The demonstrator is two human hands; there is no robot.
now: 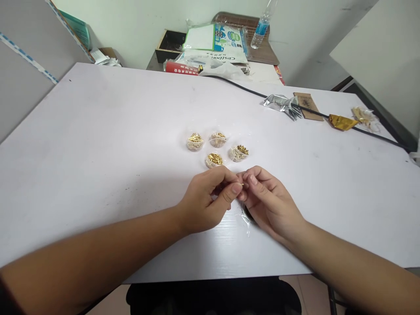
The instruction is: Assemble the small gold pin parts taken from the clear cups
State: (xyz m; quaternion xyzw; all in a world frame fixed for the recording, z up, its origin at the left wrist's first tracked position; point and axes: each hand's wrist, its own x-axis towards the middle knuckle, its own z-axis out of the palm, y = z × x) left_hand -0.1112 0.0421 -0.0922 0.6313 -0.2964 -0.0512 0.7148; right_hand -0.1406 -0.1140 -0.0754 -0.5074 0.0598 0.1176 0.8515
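The left hand (204, 199) has thumb and forefinger closed on a small gold piece (243, 184), which shows at the fingertips, perhaps because so tiny a thing needs a fine pinch. The right hand (275, 203) is half curled, its thumb and finger close together just beside this piece; whether they also grip something, I cannot tell. Four small clear cups (195, 148) with gold parts (215, 158) stand on the white table (108, 131) just beyond the hands, probably to keep the parts separate and within easy reach
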